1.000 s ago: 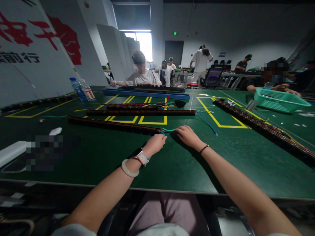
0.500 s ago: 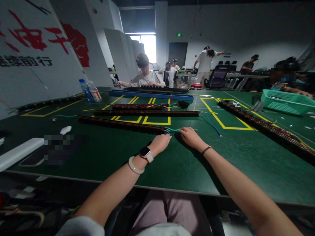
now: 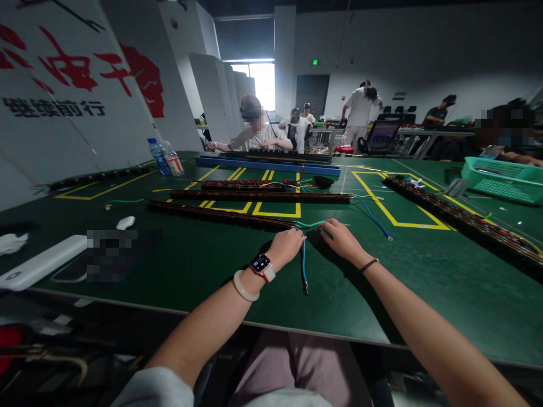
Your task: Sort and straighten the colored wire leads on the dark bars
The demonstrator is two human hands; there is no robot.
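A long dark strip (image 3: 220,216) lies slantwise on the green table, with wires coming out of its right end. At that end my left hand (image 3: 287,249) is closed, its fingertips on the blue wire (image 3: 304,265). The wire's free part, tipped with a metal lug, points toward me. My right hand (image 3: 340,240) pinches the green wire (image 3: 313,224) just right of the strip's end. A small metal end of that wire shows past the fingers. Behind lies a second dark strip (image 3: 258,196), with another blue wire (image 3: 373,216) trailing from its right end.
Another dark strip (image 3: 462,217) runs along the right, near a green basket (image 3: 504,181). A blue rail (image 3: 271,167) lies at the back, before a seated co-worker. Bottles (image 3: 159,156), a white long box (image 3: 44,260) and a phone (image 3: 70,270) are on the left.
The blue wire, bent short at my left fingers before, now stretches down toward the table's near edge. My right hand keeps hold of the green wire. The whole view has shifted slightly.
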